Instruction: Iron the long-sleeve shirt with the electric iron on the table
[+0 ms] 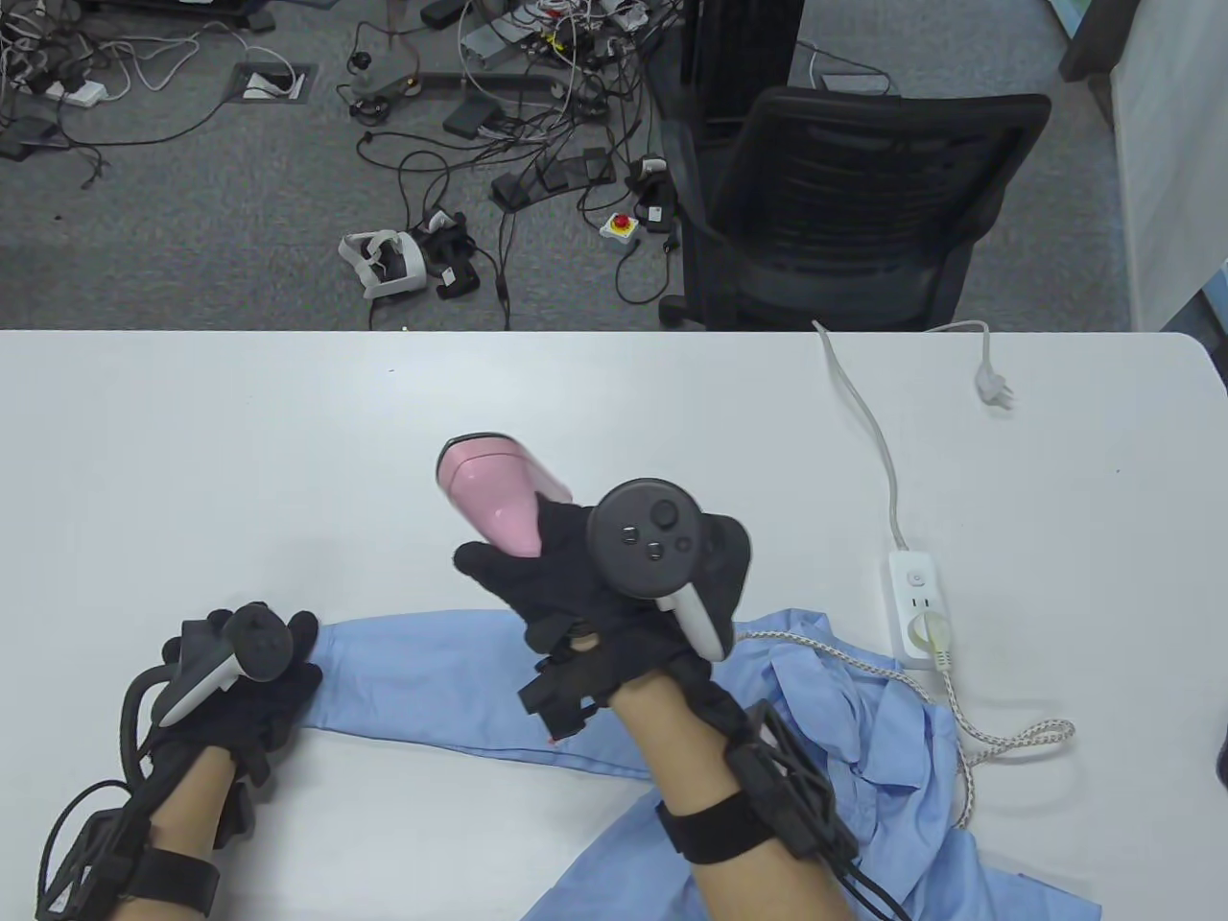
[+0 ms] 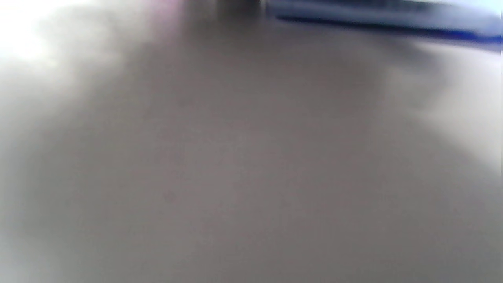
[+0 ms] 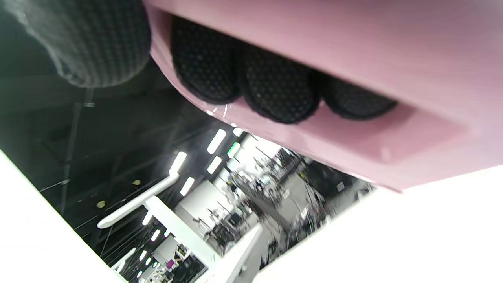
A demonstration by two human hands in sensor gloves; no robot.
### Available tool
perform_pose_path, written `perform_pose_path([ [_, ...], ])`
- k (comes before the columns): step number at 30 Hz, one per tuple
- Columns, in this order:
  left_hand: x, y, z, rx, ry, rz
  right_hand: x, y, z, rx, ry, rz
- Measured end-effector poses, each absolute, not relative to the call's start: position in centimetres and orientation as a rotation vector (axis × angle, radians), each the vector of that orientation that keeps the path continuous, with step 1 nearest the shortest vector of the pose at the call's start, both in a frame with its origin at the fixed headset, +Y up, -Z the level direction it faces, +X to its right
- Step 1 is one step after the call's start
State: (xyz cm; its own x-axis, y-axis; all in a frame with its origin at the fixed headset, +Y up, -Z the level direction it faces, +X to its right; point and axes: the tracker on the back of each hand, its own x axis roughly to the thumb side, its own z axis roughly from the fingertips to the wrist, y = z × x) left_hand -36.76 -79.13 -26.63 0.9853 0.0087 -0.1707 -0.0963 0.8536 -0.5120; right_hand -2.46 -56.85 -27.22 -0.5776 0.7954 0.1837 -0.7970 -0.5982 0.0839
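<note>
A light blue long-sleeve shirt (image 1: 844, 710) lies rumpled at the table's near right, one sleeve (image 1: 432, 672) stretched out to the left. My right hand (image 1: 547, 585) grips the handle of a pink electric iron (image 1: 494, 489), held up above the table beyond the sleeve. In the right wrist view my fingertips (image 3: 275, 90) curl round the pink iron's handle (image 3: 353, 51). My left hand (image 1: 254, 672) rests on the cuff end of the sleeve; its fingers are hidden under the tracker. The left wrist view is a blur of table with a blue strip of shirt (image 2: 373, 17) at the top.
A white power strip (image 1: 916, 604) lies right of the shirt, with the iron's braided cord (image 1: 998, 739) plugged in and looping over the shirt. Its own white cable (image 1: 868, 422) runs to the far edge. A black office chair (image 1: 844, 211) stands beyond the table.
</note>
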Motion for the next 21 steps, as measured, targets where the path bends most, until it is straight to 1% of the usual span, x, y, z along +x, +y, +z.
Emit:
perform_pose_path([
  [1, -36.8, -79.1, -26.6, -0.546, 0.165, 0.056, -3.5, -58.5, -27.7, 0.235, 0.093, 2.176],
  [3, -36.8, -79.1, -26.6, -0.545, 0.165, 0.056, -4.9, -61.2, -28.4, 0.212, 0.232, 2.135],
  [4, -36.8, -79.1, -26.6, -0.545, 0.165, 0.056, -5.4, -62.7, -28.7, 0.159, 0.308, 2.106],
  [7, -36.8, -79.1, -26.6, -0.545, 0.165, 0.054, -6.6, -66.5, -29.5, 0.084, 0.484, 1.983],
  [10, -36.8, -79.1, -26.6, -0.547, 0.165, 0.058, -7.4, -69.7, -30.2, 0.079, 0.647, 1.773],
  [15, -36.8, -79.1, -26.6, -0.548, 0.166, 0.06, -8.7, -72.7, -30.5, 0.073, 0.772, 1.598],
  [19, -36.8, -79.2, -26.6, -0.548, 0.167, 0.065, -10.1, -74.0, -30.6, 0.097, 0.867, 1.51],
  [21, -36.8, -79.2, -26.6, -0.549, 0.167, 0.067, -11.0, -74.9, -30.6, 0.111, 0.968, 1.388],
])
